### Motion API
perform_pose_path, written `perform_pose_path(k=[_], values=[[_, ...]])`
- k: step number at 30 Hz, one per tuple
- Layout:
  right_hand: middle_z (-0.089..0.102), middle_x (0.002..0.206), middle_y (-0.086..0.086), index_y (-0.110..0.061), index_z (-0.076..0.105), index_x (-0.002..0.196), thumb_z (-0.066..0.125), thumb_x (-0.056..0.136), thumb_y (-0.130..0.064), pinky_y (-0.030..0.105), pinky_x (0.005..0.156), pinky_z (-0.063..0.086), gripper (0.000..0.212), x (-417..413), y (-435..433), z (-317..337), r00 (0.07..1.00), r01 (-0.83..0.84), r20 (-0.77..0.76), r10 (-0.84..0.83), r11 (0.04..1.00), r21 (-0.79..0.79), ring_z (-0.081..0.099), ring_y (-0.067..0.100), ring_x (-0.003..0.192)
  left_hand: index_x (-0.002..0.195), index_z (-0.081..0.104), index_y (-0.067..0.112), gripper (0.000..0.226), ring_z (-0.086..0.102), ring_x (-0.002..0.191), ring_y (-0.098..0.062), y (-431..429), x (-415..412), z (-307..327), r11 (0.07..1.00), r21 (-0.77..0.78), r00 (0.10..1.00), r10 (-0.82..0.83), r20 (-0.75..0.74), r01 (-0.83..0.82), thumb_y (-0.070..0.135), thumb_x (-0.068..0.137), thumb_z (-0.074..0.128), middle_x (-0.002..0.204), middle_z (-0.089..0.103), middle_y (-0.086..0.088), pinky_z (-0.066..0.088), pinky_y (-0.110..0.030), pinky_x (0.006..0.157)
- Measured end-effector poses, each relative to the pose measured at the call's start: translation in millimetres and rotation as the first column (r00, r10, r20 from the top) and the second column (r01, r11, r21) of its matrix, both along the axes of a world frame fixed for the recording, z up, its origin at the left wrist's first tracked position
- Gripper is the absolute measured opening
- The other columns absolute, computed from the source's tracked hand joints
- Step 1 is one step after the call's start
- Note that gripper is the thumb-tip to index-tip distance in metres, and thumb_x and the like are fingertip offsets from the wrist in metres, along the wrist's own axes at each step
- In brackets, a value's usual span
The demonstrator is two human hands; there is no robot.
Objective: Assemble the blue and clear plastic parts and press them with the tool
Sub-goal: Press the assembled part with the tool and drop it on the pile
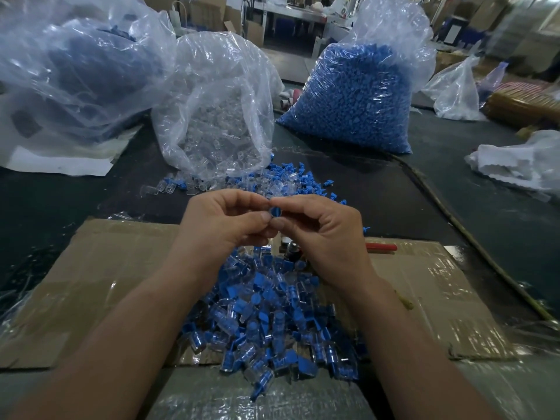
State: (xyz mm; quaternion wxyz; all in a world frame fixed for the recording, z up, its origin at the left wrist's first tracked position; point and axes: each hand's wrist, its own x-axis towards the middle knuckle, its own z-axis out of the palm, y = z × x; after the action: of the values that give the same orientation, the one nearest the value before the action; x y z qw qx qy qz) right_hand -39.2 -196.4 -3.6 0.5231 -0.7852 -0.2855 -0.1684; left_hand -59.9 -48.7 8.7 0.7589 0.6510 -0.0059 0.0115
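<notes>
One blue part pinched betw. L hand & R hand fingers.

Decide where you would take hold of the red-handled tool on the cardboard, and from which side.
Probably the red handle, coming from the right. It lies flat on the cardboard, pointing right and uncovered, while the tool's dark head end is crowded by the right hand and the pile of parts.

The dark table bears flattened cardboard (glossy with tape), a clear-parts bag and a blue-parts bag.
</notes>
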Motion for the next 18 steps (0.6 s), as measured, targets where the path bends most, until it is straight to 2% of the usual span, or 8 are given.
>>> perform_pose_path(k=[6, 10, 13, 18], values=[[0.065, 0.087, -0.014, -0.021, 0.064, 0.101, 0.072, 0.075, -0.009, 0.02, 0.076, 0.053, 0.03, -0.7, 2.0, -2.2, 1.0, 0.011, -0.011, -0.01, 0.998, 0.063, 0.065, 0.005, 0.083, 0.075, 0.066, 0.006, 0.019, 0.066, 0.055, -0.015, 2.7, -0.8, 2.6, 0.999, -0.044, 1.0, -0.017, 0.009, 0.017, 0.011, 0.056, 0.066, 0.063, 0.069, -0.009, 0.053, -0.02, 0.051], [0.064, 0.087, -0.015, -0.017, 0.063, 0.104, 0.071, 0.074, -0.01, 0.017, 0.075, 0.052, 0.033, 0.0, 0.6, -1.2, 1.0, 0.003, 0.004, -0.003, 0.997, 0.071, 0.065, 0.002, 0.083, 0.075, 0.066, 0.005, 0.021, 0.066, 0.055, -0.016, 2.8, -1.0, 2.7, 0.997, -0.062, 0.999, -0.034, 0.011, 0.035, 0.01, 0.055, 0.065, 0.062, 0.069, -0.01, 0.053, -0.02, 0.052], [0.063, 0.089, -0.016, -0.016, 0.061, 0.105, 0.07, 0.074, -0.01, 0.014, 0.076, 0.051, 0.033, 0.3, 0.8, -1.6, 0.998, 0.017, 0.054, -0.02, 0.999, 0.052, 0.063, -0.001, 0.084, 0.074, 0.067, 0.005, 0.021, 0.066, 0.054, -0.016, 2.6, -0.6, 2.3, 0.997, -0.067, 0.999, -0.032, 0.003, 0.032, 0.009, 0.054, 0.065, 0.061, 0.069, -0.01, 0.052, -0.019, 0.051], [0.063, 0.091, -0.005, -0.002, 0.067, 0.102, 0.066, 0.076, -0.006, 0.018, 0.079, 0.052, 0.026, 2.6, -0.3, -3.4, 0.981, 0.066, 0.182, -0.061, 0.998, -0.022, 0.063, 0.007, 0.088, 0.071, 0.068, 0.006, 0.018, 0.066, 0.053, -0.015, 3.6, -0.1, 2.3, 0.998, -0.062, 0.999, -0.033, -0.003, 0.033, 0.01, 0.053, 0.066, 0.061, 0.069, -0.009, 0.052, -0.019, 0.05]])
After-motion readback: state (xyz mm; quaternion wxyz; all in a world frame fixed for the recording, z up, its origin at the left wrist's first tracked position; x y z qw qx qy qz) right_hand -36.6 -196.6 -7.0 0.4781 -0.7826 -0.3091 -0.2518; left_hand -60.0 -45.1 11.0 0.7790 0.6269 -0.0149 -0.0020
